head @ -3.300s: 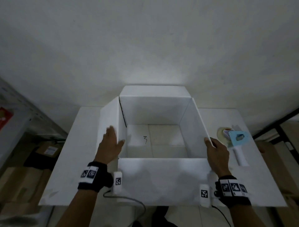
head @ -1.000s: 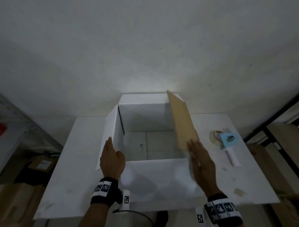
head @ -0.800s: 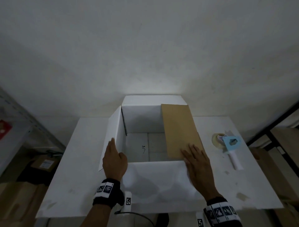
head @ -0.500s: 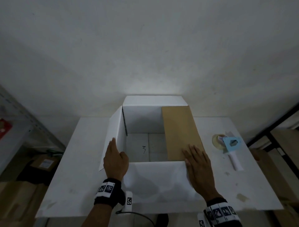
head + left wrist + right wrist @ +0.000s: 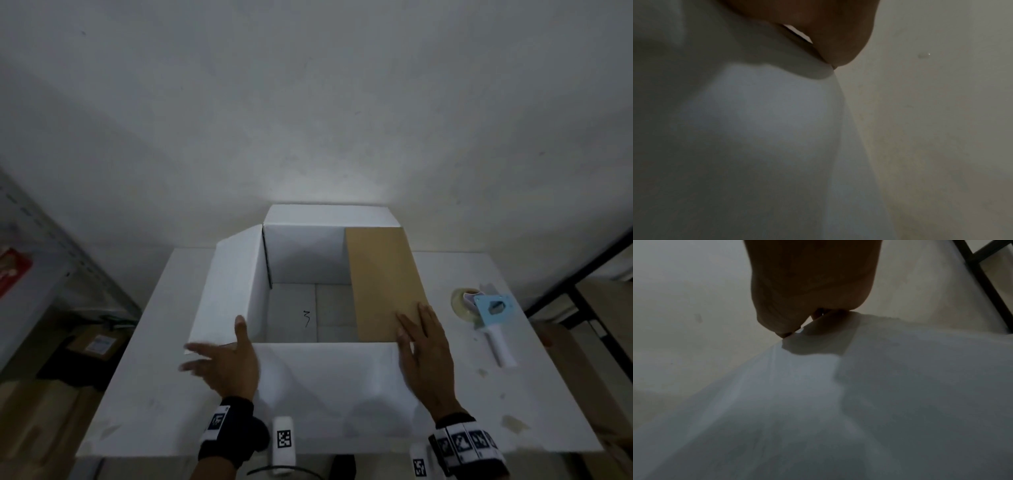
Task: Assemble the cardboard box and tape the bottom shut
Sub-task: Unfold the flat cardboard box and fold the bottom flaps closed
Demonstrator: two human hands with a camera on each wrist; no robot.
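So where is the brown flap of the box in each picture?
Head: the brown folded-down cardboard flap covers the right side of the white box, under the right hand.
Left wrist: not in it.
Right wrist: not in it.
Shared landmark: the white box.

Left hand (image 5: 226, 359) fingers blur (motion) beside the box (image 5: 329, 370)

The left hand (image 5: 818, 24) hangs at the top, touching the upper edge of a white cardboard panel (image 5: 760, 129); a beige wall (image 5: 931, 113) lies right of the panel.
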